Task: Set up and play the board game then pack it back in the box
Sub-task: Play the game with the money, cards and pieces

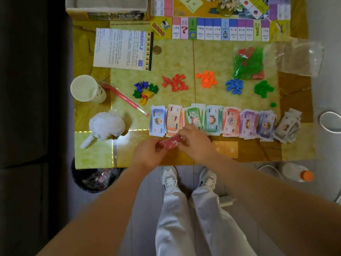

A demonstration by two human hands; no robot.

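The fingers of the left hand are curled round the left end of a red deck of cards, and the fingers of the right hand pinch its right end, so both hands are closed on the same thing. The deck is lifted a little over the desk, on the person's side of the row of banknotes and just below the left part of this row. Its long axis runs along the row, from one hand to the other, with the right end slightly higher. I cannot tell if the cards are being squared or shuffled. Also on the person's side of the row, toward its middle, a stack of orange cards lies flat, close by the right wrist. If the red deck should go beside it, I think the right hand is nearer and the move goes sideways, parallel to the row. Beyond the row lie the heaps of coloured tokens, and far beyond them the game board.
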